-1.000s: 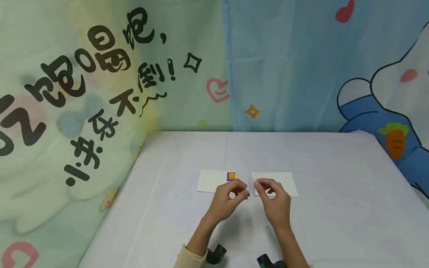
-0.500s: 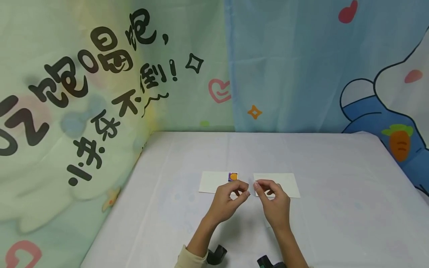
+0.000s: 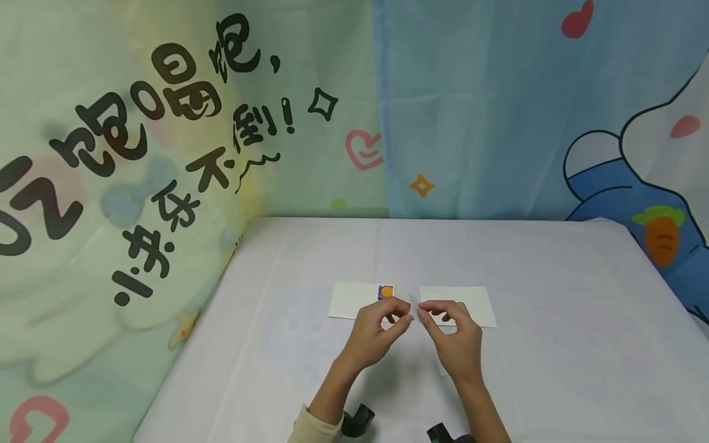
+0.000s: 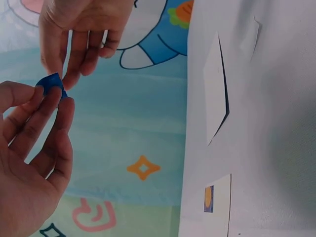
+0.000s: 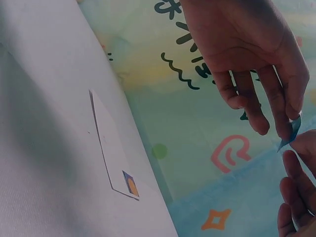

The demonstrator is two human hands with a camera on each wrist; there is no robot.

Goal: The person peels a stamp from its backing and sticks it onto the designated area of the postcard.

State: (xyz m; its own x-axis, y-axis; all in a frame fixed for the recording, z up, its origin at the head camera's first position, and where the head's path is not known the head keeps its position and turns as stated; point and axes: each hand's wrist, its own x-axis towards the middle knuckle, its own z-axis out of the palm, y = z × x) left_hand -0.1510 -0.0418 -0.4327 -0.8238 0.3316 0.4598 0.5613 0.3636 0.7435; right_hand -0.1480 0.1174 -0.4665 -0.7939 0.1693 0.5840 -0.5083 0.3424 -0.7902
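Note:
My left hand [image 3: 372, 332] is raised over the table and pinches a small thin blue sticker [image 4: 49, 83] between thumb and fingertips. Facing it is my right hand [image 3: 456, 338], its thumb and index finger brought together at the sticker's edge. In the right wrist view the sticker [image 5: 295, 127] looks bent, its lower tip close to the right fingers; how firmly they grip it is partly hidden. Behind the left hand lies a white card [image 3: 351, 299] with a purple and orange picture [image 3: 386, 291] at its corner. A plain white card [image 3: 476, 304] lies behind the right hand.
A white cloth covers the table [image 3: 277, 369]. Near the right wrist lies a pale scrap of paper [image 4: 251, 42]. Black wrist devices [image 3: 357, 421] sit low by the forearms. A printed curtain [image 3: 310, 166] hangs along the back and left.
The view shifts slightly. My right hand's fingertips have moved a little, drawing slightly down and left. My left hand stays in nearly the same place, and both cards lie as before.

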